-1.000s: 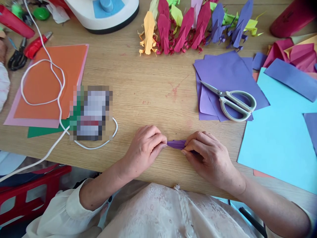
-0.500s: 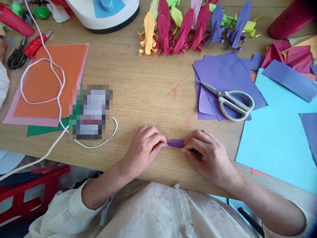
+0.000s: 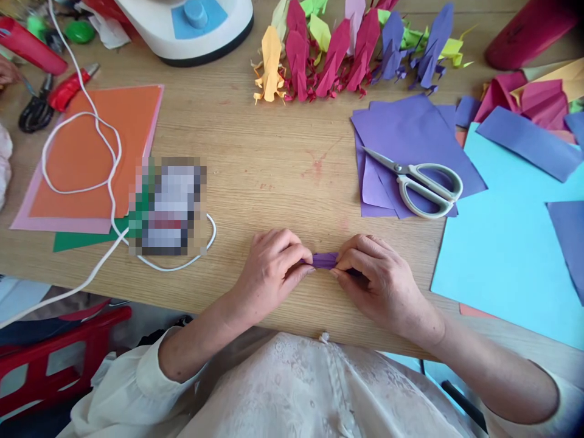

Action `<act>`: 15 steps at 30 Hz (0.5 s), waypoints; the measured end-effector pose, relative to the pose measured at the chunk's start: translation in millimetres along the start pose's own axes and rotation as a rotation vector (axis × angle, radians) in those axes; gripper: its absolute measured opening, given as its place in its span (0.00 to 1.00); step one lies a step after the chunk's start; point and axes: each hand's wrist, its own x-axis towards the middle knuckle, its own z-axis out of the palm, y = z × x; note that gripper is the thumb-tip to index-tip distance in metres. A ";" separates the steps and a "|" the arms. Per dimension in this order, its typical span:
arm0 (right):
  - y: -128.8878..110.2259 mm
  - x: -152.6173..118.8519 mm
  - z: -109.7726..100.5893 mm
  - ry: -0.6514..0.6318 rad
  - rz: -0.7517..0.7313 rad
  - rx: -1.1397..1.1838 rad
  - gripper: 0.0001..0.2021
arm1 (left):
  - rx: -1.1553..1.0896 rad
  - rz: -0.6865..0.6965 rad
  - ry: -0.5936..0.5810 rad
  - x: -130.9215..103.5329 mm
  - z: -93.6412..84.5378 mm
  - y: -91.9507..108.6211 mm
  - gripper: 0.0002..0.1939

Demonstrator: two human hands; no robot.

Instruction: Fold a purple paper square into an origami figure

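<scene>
A narrow strip of folded purple paper [image 3: 325, 260] spans the gap between my two hands, just above the wooden table near its front edge. My left hand [image 3: 277, 274] pinches one end between thumb and fingers. The other end is gripped by my right hand [image 3: 382, 283], whose fingers cover much of it. Only the short middle stretch of the paper shows. Ahead and to the right, grey-handled scissors [image 3: 413, 182] lie closed on a stack of purple paper sheets [image 3: 420, 121].
Several folded paper insects [image 3: 298, 61] stand at the back. A light-blue sheet [image 3: 497, 243] and paper scraps [image 3: 529, 143] lie at right. At left are orange paper [image 3: 82, 158], a white cable [image 3: 109, 182], a blurred phone-like object [image 3: 168, 204] and another person's hand [image 3: 6, 72].
My left fingers have shifted slightly right along the folded paper, so less of it shows. The right hand stays nearly in place. The whole view has shifted a little.
</scene>
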 end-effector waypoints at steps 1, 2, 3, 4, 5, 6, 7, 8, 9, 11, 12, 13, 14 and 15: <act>0.0 0.3 0.0 0.000 0.003 0.002 0.07 | -0.008 -0.006 0.012 0.1 1.7 0.8 0.03; 0.1 0.6 -0.2 -0.001 0.008 0.006 0.07 | -0.013 -0.013 0.020 0.1 3.2 1.2 0.04; 0.2 0.9 -0.5 -0.003 0.015 0.012 0.07 | -0.019 -0.018 0.028 0.1 4.5 1.2 0.05; 0.4 1.2 -1.0 -0.008 0.023 0.020 0.06 | -0.023 -0.021 0.033 0.0 5.4 0.9 0.05; 0.5 1.3 -1.6 -0.012 0.032 0.032 0.06 | -0.028 -0.023 0.036 0.0 6.0 0.4 0.05; 0.7 1.4 -2.4 -0.017 0.038 0.048 0.06 | -0.032 -0.023 0.037 -0.1 6.3 -0.1 0.05; 0.8 1.2 -3.2 -0.023 0.042 0.065 0.06 | -0.034 -0.024 0.038 -0.2 6.4 -0.6 0.05; 0.9 0.9 -4.0 -0.028 0.045 0.082 0.06 | -0.036 -0.025 0.038 -0.3 6.2 -1.0 0.05; 0.9 0.5 -4.8 -0.033 0.049 0.097 0.06 | -0.039 -0.026 0.038 -0.3 5.9 -1.3 0.05; 0.8 -0.7 -5.8 -0.037 0.070 0.116 0.06 | -0.043 -0.028 0.037 0.0 5.2 -1.4 0.05; 0.7 -1.2 -6.0 -0.035 0.088 0.122 0.06 | -0.043 -0.028 0.035 0.3 4.7 -1.3 0.05; 0.6 -1.6 -6.0 -0.031 0.108 0.124 0.05 | -0.041 -0.027 0.032 0.6 4.3 -1.2 0.06; 0.6 -1.8 -5.8 -0.024 0.125 0.123 0.05 | -0.038 -0.025 0.029 0.9 4.0 -1.0 0.06; 0.6 -1.8 -5.4 -0.017 0.135 0.119 0.05 | -0.034 -0.022 0.025 1.2 3.6 -0.9 0.06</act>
